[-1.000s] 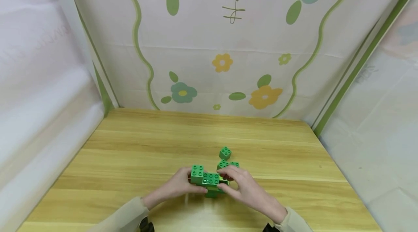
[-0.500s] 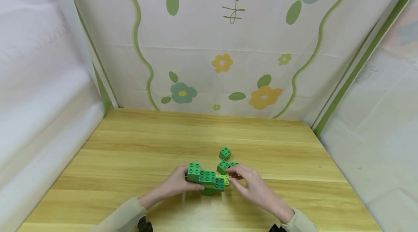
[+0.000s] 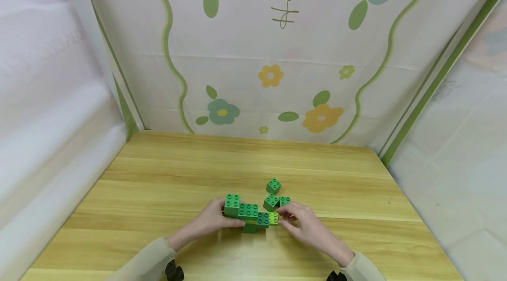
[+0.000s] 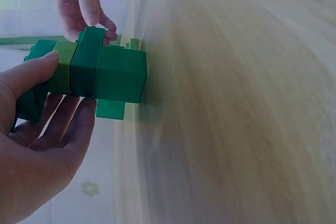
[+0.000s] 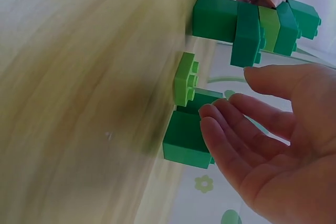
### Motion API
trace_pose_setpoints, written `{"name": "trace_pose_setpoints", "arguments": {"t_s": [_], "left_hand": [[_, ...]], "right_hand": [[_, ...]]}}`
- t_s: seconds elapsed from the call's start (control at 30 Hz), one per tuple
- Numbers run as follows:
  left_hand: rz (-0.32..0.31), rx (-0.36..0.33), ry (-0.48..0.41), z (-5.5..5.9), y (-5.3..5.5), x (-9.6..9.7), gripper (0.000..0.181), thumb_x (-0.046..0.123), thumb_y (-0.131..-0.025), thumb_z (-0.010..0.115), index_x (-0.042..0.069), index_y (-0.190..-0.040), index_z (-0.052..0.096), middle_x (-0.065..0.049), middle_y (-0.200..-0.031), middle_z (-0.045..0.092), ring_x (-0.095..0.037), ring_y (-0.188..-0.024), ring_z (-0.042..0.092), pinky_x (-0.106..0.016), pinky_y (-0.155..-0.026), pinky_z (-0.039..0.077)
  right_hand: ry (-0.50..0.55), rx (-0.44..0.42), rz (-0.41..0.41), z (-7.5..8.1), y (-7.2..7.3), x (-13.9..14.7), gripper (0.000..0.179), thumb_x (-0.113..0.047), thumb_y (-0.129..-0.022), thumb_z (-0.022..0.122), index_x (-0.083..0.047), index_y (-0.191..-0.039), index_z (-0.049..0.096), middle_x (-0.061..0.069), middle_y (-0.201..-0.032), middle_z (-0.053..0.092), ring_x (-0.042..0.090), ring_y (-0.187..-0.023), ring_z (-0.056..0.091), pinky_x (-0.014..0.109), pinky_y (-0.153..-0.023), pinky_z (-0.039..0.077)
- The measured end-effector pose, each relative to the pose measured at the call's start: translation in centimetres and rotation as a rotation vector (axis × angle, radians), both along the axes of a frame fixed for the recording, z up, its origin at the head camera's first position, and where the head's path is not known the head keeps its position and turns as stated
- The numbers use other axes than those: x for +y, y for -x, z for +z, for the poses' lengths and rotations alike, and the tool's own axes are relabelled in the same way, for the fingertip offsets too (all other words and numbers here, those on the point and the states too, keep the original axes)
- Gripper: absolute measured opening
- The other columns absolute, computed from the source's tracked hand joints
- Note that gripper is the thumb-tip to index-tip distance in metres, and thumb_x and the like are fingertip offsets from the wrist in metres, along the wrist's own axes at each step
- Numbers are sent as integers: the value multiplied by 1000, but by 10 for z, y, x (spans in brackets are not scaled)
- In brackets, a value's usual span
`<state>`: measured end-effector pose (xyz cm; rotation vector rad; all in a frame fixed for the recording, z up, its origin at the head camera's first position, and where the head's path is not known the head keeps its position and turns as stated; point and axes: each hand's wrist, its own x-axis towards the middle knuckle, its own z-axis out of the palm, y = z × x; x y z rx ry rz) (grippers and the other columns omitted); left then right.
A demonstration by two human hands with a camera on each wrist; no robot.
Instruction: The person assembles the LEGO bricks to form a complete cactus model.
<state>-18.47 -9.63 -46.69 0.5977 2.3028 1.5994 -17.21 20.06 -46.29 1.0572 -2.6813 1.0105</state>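
My left hand (image 3: pixel 211 218) grips a stack of joined toy building bricks (image 3: pixel 248 210) from its left side, thumb on the near face. Dark and mid green bricks make up most of it, with a lime layer (image 4: pixel 64 66) between them. One dark green brick (image 3: pixel 263 219) juts out at its right. Just beyond that end, a flat lime brick (image 3: pixel 273 218) lies on the table. My right hand (image 3: pixel 303 226) hovers beside it, fingers loosely bent. In the right wrist view, a gap shows between thumb and fingers, with nothing held.
Several loose green bricks are on the wooden table (image 3: pixel 190 162): one at the back (image 3: pixel 273 185), another nearer (image 3: pixel 271 202), and one (image 3: pixel 284 201) partly behind my right hand. A white flowered cloth (image 3: pixel 237 43) hangs behind the table, with more cloth at both sides.
My right hand has drawn away from the stack's right end. The left hand has shifted slightly left and away from me with the stack, and the lime brick has come into fuller view.
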Motion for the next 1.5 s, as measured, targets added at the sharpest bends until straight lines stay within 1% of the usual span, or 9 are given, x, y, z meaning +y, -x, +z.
{"name": "trace_pose_setpoints", "arguments": {"t_s": [0.2, 0.47, 0.7, 0.83, 0.93, 1.1, 1.33, 1.4, 1.5], "left_hand": [[-3, -15, -13, -1, 0, -1, 45, 18, -79, 84, 5, -118, 66, -12, -113, 74, -17, -99, 69, -21, -82, 56], [-16, -11, -10, -3, 2, -2, 46, 20, -79, 84, 6, -119, 65, -12, -113, 74, -15, -99, 68, -22, -82, 56], [-38, -4, -3, -5, 4, -2, 48, 23, -79, 84, 7, -119, 65, -12, -114, 73, -9, -98, 68, -22, -84, 56], [-37, -3, 11, -7, 5, -1, 47, 23, -78, 84, 8, -119, 66, -11, -115, 73, -11, -100, 68, -22, -86, 55], [-40, -8, -1, -6, 5, 1, 46, 22, -79, 84, 8, -119, 66, -11, -115, 73, -16, -103, 69, -24, -88, 56], [-49, -15, -20, -5, 3, 3, 45, 19, -79, 84, 8, -119, 66, -10, -116, 74, -20, -106, 69, -26, -91, 56], [-62, -6, -41, -7, 3, 6, 43, 19, -79, 83, 7, -117, 66, -11, -115, 74, -13, -103, 70, -21, -91, 55], [-67, -2, -46, -8, 3, 6, 43, 19, -79, 83, 7, -117, 67, -11, -114, 74, -12, -103, 70, -20, -91, 55], [-70, 5, -50, -9, 3, 7, 42, 19, -79, 83, 6, -116, 67, -12, -114, 74, -12, -102, 70, -20, -90, 55]], "right_hand": [[-23, 0, 2, -5, 3, 1, 20, -3, -89, 70, 0, -108, 67, 10, -98, 71, 11, -84, 68, 20, -71, 60], [-66, -27, -13, -8, 6, 0, 22, -4, -88, 72, 0, -109, 68, 9, -98, 71, 15, -85, 68, 22, -73, 60], [-128, -10, -19, -7, 11, -3, 24, -4, -86, 73, 0, -110, 68, 9, -103, 72, 19, -91, 69, 25, -79, 60], [-159, -12, -22, -8, 12, -4, 27, -6, -85, 74, 0, -111, 68, 10, -105, 72, 20, -94, 69, 29, -83, 60], [-180, -13, -20, -8, 13, -5, 28, -7, -84, 75, -1, -111, 69, 8, -104, 71, 19, -94, 68, 28, -83, 60], [-202, -9, -4, -7, 11, -6, 25, -9, -84, 75, -2, -108, 71, 6, -99, 69, 14, -88, 66, 21, -78, 59], [-209, -39, -21, -4, 9, -5, 12, -10, -83, 77, -8, -94, 72, 0, -94, 66, 11, -85, 64, 20, -75, 58], [-215, -40, -29, -4, 8, -5, 12, -12, -82, 78, -9, -92, 71, -1, -93, 66, 10, -85, 63, 20, -75, 58], [-221, -33, -35, -5, 6, -5, 19, -18, -80, 81, -9, -94, 71, 0, -94, 67, 10, -86, 62, 20, -76, 58]]}}
